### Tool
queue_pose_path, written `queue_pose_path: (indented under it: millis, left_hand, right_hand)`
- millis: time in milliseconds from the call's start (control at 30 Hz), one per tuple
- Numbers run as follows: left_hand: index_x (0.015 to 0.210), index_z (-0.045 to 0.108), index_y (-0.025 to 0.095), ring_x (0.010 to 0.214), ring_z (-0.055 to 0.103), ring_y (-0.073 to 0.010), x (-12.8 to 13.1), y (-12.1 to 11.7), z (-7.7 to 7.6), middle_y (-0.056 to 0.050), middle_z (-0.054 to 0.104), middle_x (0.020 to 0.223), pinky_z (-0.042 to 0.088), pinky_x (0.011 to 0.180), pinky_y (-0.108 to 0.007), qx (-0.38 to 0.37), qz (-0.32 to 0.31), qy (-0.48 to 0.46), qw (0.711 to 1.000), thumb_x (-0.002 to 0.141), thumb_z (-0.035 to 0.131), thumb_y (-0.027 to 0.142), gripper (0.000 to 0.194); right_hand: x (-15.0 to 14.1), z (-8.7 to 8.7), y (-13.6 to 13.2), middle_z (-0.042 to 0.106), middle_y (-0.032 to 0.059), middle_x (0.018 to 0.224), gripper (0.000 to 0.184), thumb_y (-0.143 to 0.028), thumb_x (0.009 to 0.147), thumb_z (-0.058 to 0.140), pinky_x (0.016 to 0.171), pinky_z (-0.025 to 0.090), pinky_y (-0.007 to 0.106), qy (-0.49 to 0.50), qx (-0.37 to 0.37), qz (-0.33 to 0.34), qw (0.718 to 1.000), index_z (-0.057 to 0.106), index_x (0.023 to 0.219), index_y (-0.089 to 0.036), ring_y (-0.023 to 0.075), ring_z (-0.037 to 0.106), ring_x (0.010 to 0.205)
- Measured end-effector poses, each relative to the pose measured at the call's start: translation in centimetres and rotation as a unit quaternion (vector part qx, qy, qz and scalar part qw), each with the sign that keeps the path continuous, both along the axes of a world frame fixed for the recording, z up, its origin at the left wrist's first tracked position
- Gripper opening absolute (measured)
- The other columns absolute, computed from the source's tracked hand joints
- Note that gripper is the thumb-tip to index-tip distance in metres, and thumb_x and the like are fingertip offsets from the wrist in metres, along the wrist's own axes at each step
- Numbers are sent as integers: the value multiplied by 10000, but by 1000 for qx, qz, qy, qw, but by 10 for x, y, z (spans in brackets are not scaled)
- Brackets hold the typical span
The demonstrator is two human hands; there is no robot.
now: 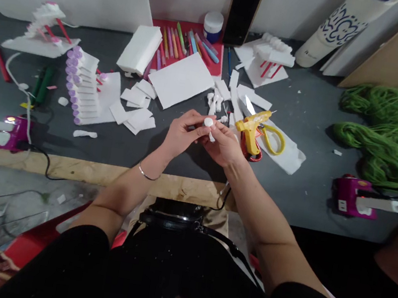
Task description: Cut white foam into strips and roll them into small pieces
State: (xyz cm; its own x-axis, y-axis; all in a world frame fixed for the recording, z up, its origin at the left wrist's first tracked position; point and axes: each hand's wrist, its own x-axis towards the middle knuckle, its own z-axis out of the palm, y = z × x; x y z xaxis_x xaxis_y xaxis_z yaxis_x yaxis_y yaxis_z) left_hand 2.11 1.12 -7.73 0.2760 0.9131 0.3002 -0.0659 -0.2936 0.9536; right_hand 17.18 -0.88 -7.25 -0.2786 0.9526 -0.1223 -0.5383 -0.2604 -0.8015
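Cards lie left of the left hand, whose fingers clamp a white piece above the surface, in from the near edge; the right hand also closes on this piece. Farther right, a glue gun overlaps scissors.

a craft workshop: the desk carries coloured sticks near twelve o'clock, a yellow glue gun between one and two, green yarn around two.
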Motion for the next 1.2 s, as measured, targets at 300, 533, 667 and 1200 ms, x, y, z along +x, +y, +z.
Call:
queue_pose_path:
  millis: [300, 533, 667, 1200]
  left_hand:
    - [1134, 809, 321, 991, 688, -172, 0, -7, 5, -44, 671, 1044, 615, 862, -325, 162, 105, 118, 974, 1013, 630, 549, 314]
    - [1156, 717, 235, 960, 724, -175, -9, -6, 19, -77, 772, 1134, 593, 866, -329, 101, 54, 164, 980, 1072, 494, 561, 404]
    - [1137, 704, 211, 943, 710, -207, -13, -3, 18, -89, 773, 1040, 550, 870, -371, 162, 37, 261, 951, 1087, 431, 567, 451]
    - [1082, 736, 228, 980, 702, -196, -16, 1, 20, -61, 787, 1033, 543, 920, -353, 151, 32, 276, 949, 1066, 548, 484, 317]
  right_hand:
    - [-4, -11, 6, 564, -44, 756, 542, -718, 676, 880, 603, 451, 261, -77, 41, -37, 996, 635, 820, -256, 107, 471, 658]
    - [2, -7, 0, 635, 13, 989, 413, -628, 923, 709, 727, 530, 305, -273, 242, -202, 909, 631, 1133, -281, 144, 600, 843]
    - [10, 1, -2, 644, 33, 1003, 324, -491, 981, 672, 725, 532, 325, -376, 319, -199, 847, 664, 1210, -263, 158, 592, 831]
    - [18, 5, 1, 703, 8, 949, 87, -326, 991, 685, 704, 510, 310, -401, 377, -204, 810, 712, 1033, -254, 138, 606, 779]
